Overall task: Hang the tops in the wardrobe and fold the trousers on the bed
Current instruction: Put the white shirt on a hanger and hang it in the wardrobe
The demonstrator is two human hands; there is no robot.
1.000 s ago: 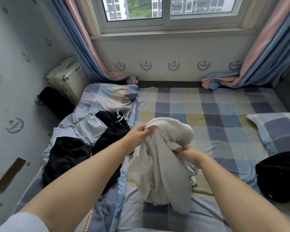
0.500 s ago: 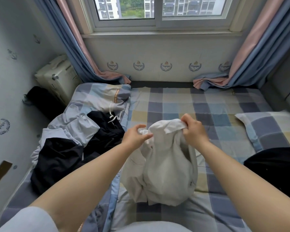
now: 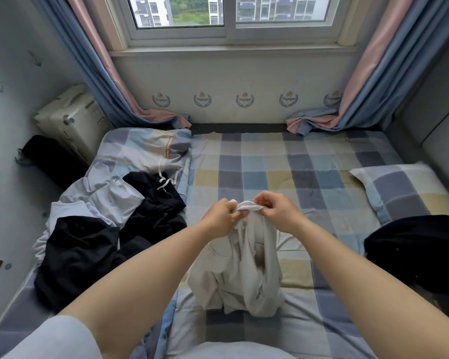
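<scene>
Over the checked bed [image 3: 283,161], the left hand [image 3: 219,216] and right hand [image 3: 279,211] pinch the top hem of a soft, crumpled off-white garment [image 3: 241,270], its bottom bunched on the sheet. Flat bare sheet lies beyond it; a heap of dark and pale clothes [image 3: 101,218] crowds the bed's left edge
</scene>
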